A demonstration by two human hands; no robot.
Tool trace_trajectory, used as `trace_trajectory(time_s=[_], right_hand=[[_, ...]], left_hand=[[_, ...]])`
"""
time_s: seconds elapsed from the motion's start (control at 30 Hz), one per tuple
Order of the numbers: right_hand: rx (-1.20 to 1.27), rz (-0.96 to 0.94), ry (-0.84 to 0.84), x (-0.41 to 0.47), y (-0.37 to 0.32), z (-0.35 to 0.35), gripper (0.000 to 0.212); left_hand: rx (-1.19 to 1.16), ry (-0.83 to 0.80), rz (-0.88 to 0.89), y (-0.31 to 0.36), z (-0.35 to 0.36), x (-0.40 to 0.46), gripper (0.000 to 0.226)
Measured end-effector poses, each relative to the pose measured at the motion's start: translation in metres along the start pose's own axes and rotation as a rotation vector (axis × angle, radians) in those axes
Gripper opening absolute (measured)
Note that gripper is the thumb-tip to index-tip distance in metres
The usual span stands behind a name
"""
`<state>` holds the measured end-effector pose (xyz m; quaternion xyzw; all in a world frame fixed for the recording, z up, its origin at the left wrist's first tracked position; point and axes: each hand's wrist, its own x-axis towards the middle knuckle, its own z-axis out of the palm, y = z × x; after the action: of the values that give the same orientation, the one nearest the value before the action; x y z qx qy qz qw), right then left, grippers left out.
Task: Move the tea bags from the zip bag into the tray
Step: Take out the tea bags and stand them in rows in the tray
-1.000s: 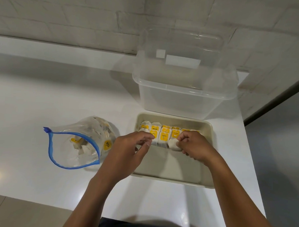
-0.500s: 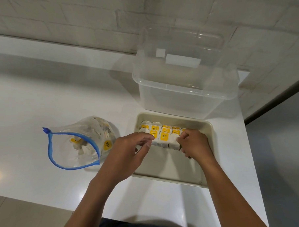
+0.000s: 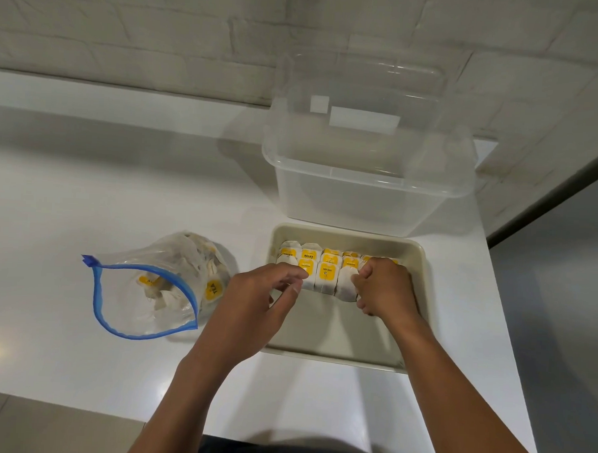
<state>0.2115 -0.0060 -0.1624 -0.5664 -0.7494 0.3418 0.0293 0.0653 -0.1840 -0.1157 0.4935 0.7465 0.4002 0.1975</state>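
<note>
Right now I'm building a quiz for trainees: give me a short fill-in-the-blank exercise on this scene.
1. The zip bag has a ____ zipper strip.
2. The tea bags stand in the ____ half of the tray.
3. The clear plastic bin stands ____ the tray.
4. The left hand and right hand are both at the tea bags' ____ row.

Missing words: blue; far; behind; front

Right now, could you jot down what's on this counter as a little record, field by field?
surface: white counter
zip bag: open, blue seal, lying left of the tray, tea bags left inside
tray: beige, tea bags lined up along its far side, near half bare
left hand: at the row's left end, fingers curled
right hand: closed, pressing the row's right end
clear plastic tub: behind the tray, looks empty
</note>
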Motion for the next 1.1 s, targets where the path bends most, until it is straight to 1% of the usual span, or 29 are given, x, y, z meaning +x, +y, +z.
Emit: trace_trajectory(time_s=[0.17, 0.43, 0.53, 0.67, 0.77, 0.87, 0.97, 1.1], right_hand=[[0.038, 0.005, 0.015, 0.000, 0.003, 0.000, 0.025], [0.027, 0.002, 0.024, 0.001, 0.001, 0.001, 0.021], [-0.030, -0.029, 0.058, 0.001, 0.003, 0.002, 0.022], [0.085, -0.028, 0.142, -0.009, 0.007, -0.010, 0.029], [0.258, -0.075, 0.171, -0.032, 0.001, -0.022, 0.020], [0.358, -0.174, 0.119, -0.060, -0.018, -0.028, 0.009], [0.451, -0.263, 0.063, -0.086, -0.048, -0.030, 0.008], [0.484, -0.389, -0.018, -0.107, -0.084, -0.018, 0.012]], left_hand=[[0.019, -0.001, -0.005, 0.000, 0.001, 0.000, 0.017], [0.010, 0.003, 0.001, 0.004, 0.002, 0.002, 0.017], [0.018, 0.007, 0.013, 0.006, 0.002, 0.003, 0.017], [-0.009, 0.023, 0.025, 0.008, 0.001, 0.003, 0.017], [0.006, 0.044, 0.051, 0.010, -0.002, 0.002, 0.016], [0.016, 0.073, 0.055, 0.012, -0.008, 0.000, 0.017], [-0.003, 0.114, 0.041, 0.015, -0.018, -0.003, 0.016], [-0.055, 0.118, 0.031, 0.018, -0.036, -0.009, 0.016]])
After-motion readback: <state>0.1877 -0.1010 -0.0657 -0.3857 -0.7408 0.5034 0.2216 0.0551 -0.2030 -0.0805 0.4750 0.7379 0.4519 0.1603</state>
